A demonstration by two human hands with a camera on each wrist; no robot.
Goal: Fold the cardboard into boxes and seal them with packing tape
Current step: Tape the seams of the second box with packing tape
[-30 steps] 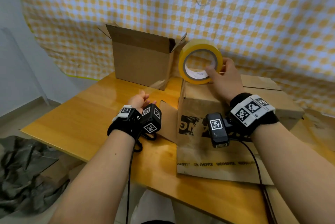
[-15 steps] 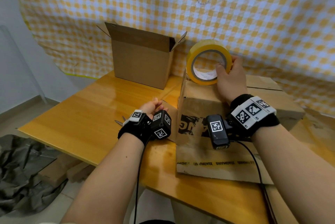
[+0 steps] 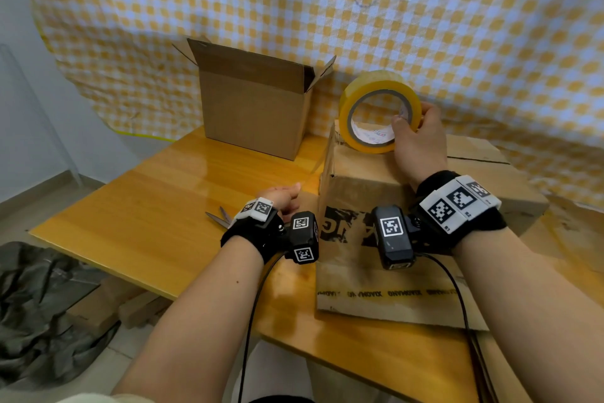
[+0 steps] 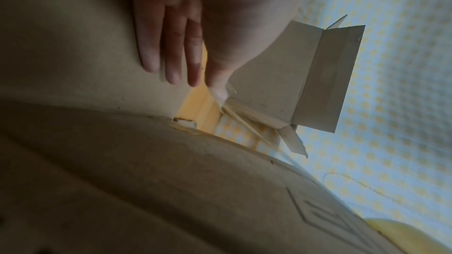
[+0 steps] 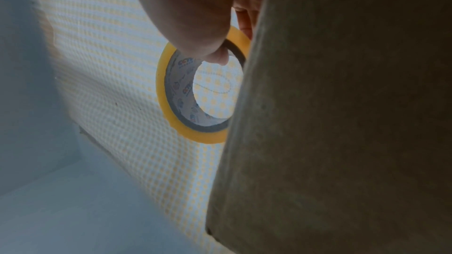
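Observation:
A closed cardboard box with black print [image 3: 359, 180] stands on the wooden table [image 3: 157, 206]. On its top far-left corner a yellow roll of packing tape [image 3: 362, 144] stands on edge. My right hand [image 3: 412, 115] grips the roll, thumb inside the core and fingers over the rim; the right wrist view shows the roll [image 5: 168, 92] past the box wall [image 5: 342, 123]. My left hand [image 3: 287, 196] lies with straight fingers [image 4: 171, 59] flat against the box's left side flap [image 4: 73, 65]. Thin tape strands run past the thumb.
An open-topped cardboard box [image 3: 255, 115] stands at the back of the table against a yellow checked cloth [image 3: 457, 27]. Scissors [image 3: 217, 219] lie on the table left of my left wrist. Grey crumpled material [image 3: 39, 321] lies on the floor at left.
My left hand has drawn back toward me and right to the box's side, uncovering the scissors. The right hand has shifted the tape roll slightly right along the box top.

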